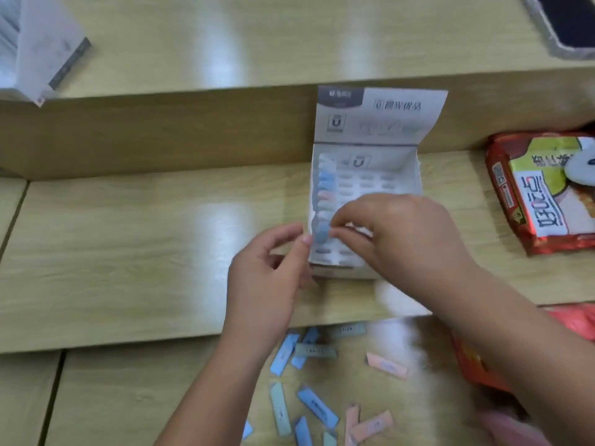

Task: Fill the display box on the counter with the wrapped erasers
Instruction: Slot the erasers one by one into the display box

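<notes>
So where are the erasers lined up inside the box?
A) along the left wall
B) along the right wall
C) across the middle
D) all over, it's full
A: the row of erasers stands against the left wall of the display box, the rest of its floor is bare, and the right hand pinches a blue eraser at the row's near end.

Upper wooden ledge (289, 43): one dark phone (570, 20) in a grey case, far right corner, partly out of view; one pale, blurred carton (35, 49), far left, tilted. Below, right: one red snack packet (544, 194), yellow-green and white printing, lying flat. Nearer, right: one red-orange bag (473, 362), blurred.
</notes>
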The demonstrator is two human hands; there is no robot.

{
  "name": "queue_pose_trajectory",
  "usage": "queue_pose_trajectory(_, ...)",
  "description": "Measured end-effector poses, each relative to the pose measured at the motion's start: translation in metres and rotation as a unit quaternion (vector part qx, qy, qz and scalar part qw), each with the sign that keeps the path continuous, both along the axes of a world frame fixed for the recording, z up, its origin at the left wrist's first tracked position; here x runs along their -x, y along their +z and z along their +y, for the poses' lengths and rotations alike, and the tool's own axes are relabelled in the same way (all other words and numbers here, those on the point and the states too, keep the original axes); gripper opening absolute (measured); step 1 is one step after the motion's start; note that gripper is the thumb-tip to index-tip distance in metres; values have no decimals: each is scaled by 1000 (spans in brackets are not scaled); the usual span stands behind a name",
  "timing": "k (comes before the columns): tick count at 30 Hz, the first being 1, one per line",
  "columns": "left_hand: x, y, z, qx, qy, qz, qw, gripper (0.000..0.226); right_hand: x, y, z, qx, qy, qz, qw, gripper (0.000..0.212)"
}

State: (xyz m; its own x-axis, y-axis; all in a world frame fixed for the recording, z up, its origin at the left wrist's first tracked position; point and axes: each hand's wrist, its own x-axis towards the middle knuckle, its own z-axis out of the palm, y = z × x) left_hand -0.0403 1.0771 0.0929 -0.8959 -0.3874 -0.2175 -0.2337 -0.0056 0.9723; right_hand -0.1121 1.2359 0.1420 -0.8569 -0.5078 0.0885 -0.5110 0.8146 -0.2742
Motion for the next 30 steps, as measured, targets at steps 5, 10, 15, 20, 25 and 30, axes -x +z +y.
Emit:
queue_pose_trajectory(5,-68,-22,7,66,63,14,996,8,-71,-9,37,216,-74,85,970,8)
queue_pose_trajectory(10,-134,-73,33,67,-23,-129,989,15,-149,-76,65,151,-100,-53,982,10)
queue_pose_trajectory(15,-161,-111,45,156,-115,-218,956,9,-187,-138,84,6,-109,-252,962,27)
queue_pose_trajectory(20,-162,-127,65,230,-237,-203,922,27,-207,-164,92,-88,2,-290,953,38)
queue_pose_trajectory(25,-154,-131,91,326,-286,-256,864,30,-209,-175,87,-118,22,-248,961,30)
queue_pose_trajectory(30,-153,-131,96,389,-291,-270,831,26,-204,-178,91,-128,1,-250,960,18)
